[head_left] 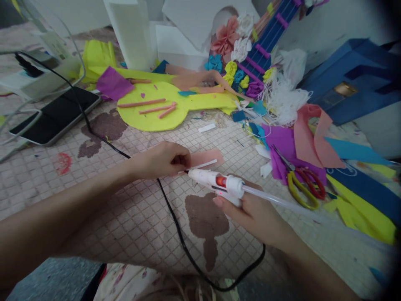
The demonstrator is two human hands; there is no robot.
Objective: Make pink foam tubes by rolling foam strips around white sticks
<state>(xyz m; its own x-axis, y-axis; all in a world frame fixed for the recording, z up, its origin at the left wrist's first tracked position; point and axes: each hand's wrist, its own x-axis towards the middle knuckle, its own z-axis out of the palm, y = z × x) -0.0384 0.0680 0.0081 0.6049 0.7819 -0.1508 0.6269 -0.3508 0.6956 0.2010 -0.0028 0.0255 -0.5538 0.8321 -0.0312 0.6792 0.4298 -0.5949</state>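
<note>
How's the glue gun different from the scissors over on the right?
The glue gun is mostly white, while the scissors have one yellow and one red handle. The glue gun is gripped in the right hand; the scissors lie unheld, partly on purple paper. Both are hand tools.

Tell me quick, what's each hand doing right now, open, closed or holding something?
Left hand: curled at the pink paper; can't tell whether gripping.
Right hand: closed, holding the glue gun.
</note>
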